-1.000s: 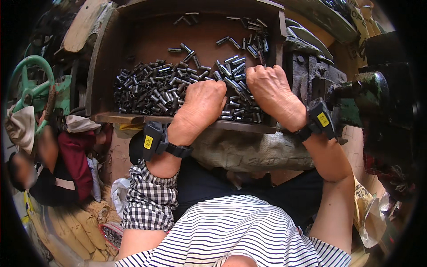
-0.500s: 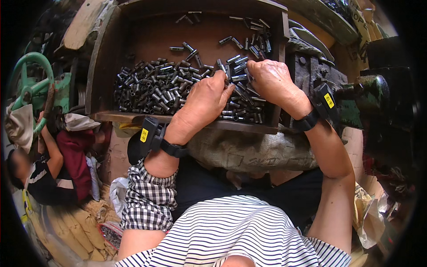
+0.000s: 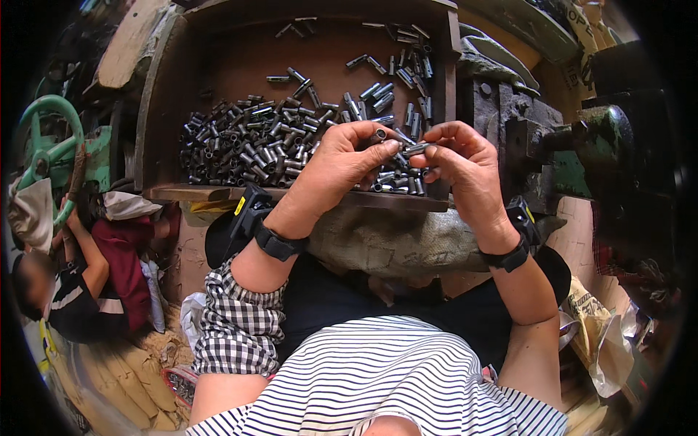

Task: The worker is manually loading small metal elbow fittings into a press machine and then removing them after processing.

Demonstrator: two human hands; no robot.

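Note:
Over the near right part of a wooden tray (image 3: 327,200) both my hands are raised close together. My left hand (image 3: 349,156) pinches a short metal tube (image 3: 380,135), its round end showing. Between the thumb and fingers of my right hand (image 3: 465,160) is another metal tube (image 3: 416,148), lying sideways. The two tubes are near each other; whether they touch I cannot tell. Below and beyond, a heap of short dark metal tubes (image 3: 254,138) fills the tray's near left. Shinier, longer-looking tubes (image 3: 382,100) lie loosely toward its right side.
At right stands a dark and green machine (image 3: 607,145) with a shaft close to the tray. A green handwheel (image 3: 54,156) is at far left, with another person (image 3: 80,291) beside it. A sack (image 3: 407,243) lies under the tray's front edge.
Both hands have come back toward me and up from the heap. The right hand has turned, and a tube now shows plainly in each hand. The view has shifted slightly.

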